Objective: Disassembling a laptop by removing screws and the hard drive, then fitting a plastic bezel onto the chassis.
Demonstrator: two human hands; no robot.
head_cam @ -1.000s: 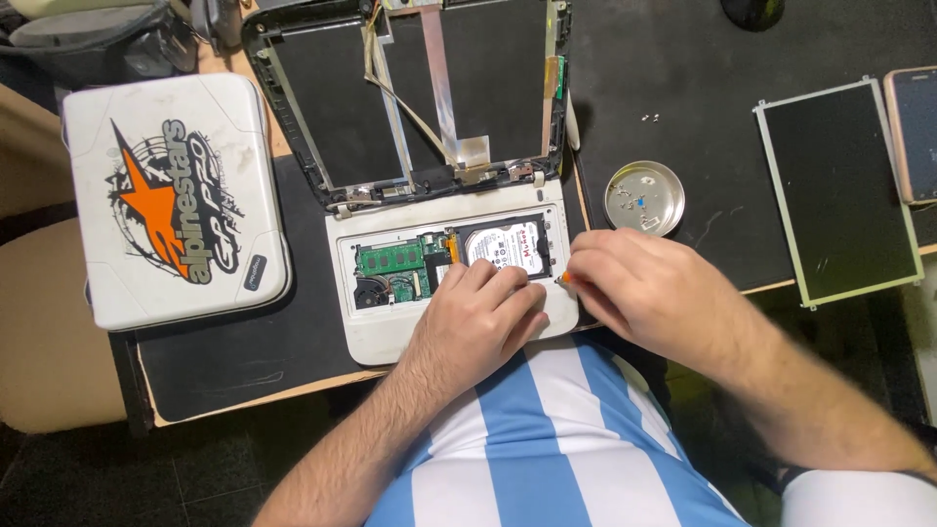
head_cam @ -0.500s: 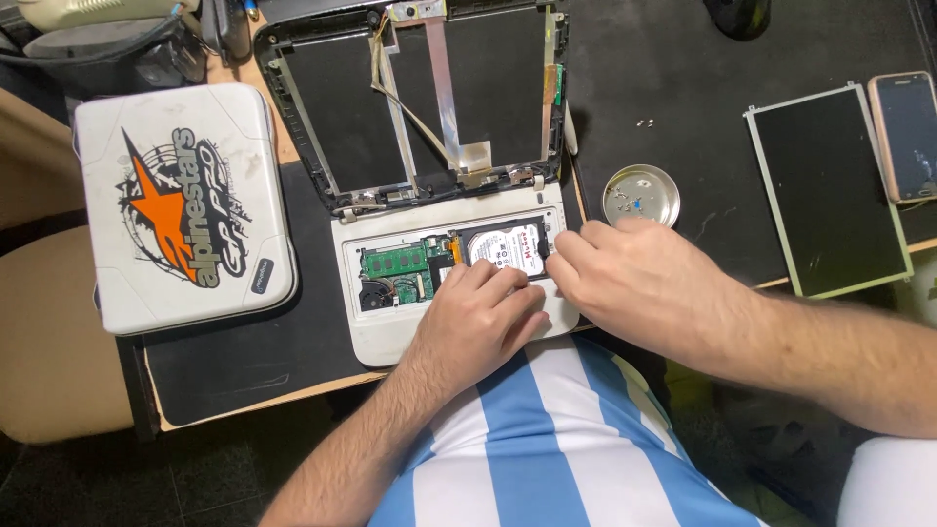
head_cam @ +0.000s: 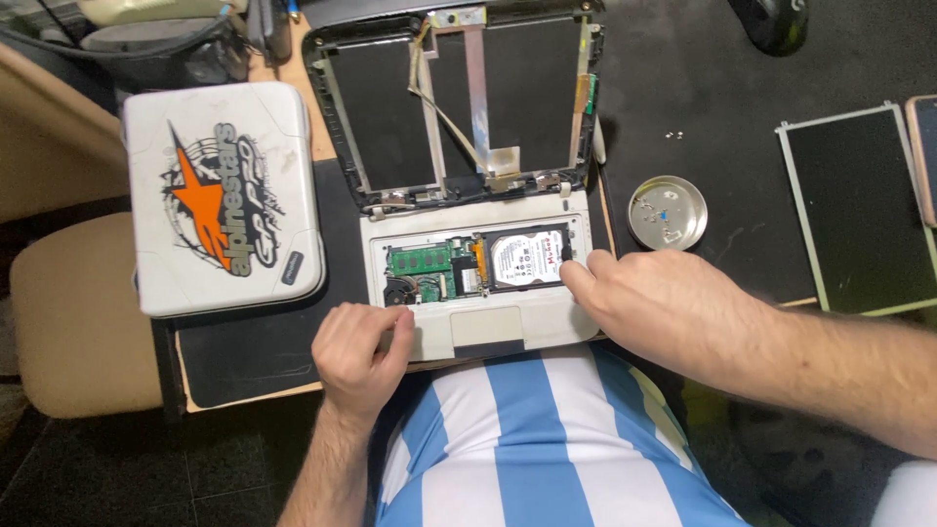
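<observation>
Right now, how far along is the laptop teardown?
Done: the laptop base is open, green board and hard drive exposed; lid frame has no screen; a bare panel lies aside; metal dish holds screws. In hand: right hand fingertips at the drive's edge, left hand on the base corner. Left: drive still seated.

The small laptop base is off-white matt plastic, scuffed at its near edge, and bares a green circuit board and a hard drive with a shiny metal casing under a white paper label. The round dish towards the right edge of the desk is brushed metal. The desk mat is black and matt. The white case looks like smooth, grubby plastic.
</observation>
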